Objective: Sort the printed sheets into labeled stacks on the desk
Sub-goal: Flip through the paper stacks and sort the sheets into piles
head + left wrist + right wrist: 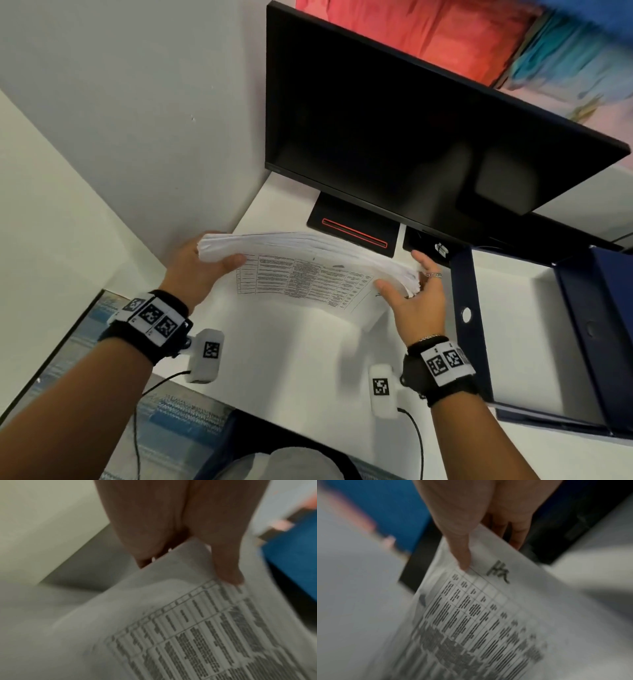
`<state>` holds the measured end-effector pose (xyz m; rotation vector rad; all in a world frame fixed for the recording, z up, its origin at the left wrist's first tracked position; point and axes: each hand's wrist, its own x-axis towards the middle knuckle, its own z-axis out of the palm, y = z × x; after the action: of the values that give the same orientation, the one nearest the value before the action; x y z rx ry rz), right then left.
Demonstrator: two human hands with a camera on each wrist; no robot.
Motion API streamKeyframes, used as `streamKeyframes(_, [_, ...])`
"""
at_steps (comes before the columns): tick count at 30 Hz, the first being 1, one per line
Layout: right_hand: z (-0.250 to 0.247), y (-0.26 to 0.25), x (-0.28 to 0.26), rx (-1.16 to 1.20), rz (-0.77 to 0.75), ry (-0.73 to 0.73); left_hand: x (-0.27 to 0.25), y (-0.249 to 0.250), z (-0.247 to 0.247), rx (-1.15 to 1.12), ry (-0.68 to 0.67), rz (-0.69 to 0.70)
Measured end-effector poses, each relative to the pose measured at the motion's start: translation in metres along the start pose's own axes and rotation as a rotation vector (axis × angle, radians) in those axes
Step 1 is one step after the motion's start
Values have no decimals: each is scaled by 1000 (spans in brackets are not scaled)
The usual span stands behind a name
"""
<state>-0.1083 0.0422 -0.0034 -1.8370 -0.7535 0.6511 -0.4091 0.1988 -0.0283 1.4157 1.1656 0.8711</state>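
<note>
A thick stack of printed sheets with a table on its top page is held above the white desk, in front of the monitor. My left hand grips its left edge, thumb on top, fingers underneath. My right hand holds the right edge, thumb on the top page, fingers behind the stack. The top sheet bears a handwritten mark near its corner. The stack sags slightly in the middle.
A black monitor on its stand stands just behind the stack. A dark blue open binder or box lies on the desk at the right. A white wall closes the left side.
</note>
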Motion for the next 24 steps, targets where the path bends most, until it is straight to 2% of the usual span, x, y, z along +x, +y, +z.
streamKeyframes(2, [5,8,3,106,75,-5,-2,-3,7,-22,-11,2])
streamKeyframes(5, [6,12,7,111,28,55,-2,-1,13,-65,43,50])
streamKeyframes(7, [7,21,5,116,20,69,-3,-5,16,-59,46,31])
streamKeyframes(10, [17,37,1,27,93,-2,-5,-14,23,11,84,-66])
streamKeyframes(13, [20,30,10,-13,95,47,7,-7,24,167,177,-69])
streamKeyframes(15, [22,33,15,-49,130,53,15,-11,25,287,225,-157])
streamKeyframes(19, [36,76,21,-346,432,-176,17,-51,33,446,92,-435])
streamKeyframes(22, [35,95,12,-490,455,-244,7,-64,39,542,33,-475])
streamKeyframes(24, [34,93,2,-435,501,-231,0,-66,46,549,8,-519])
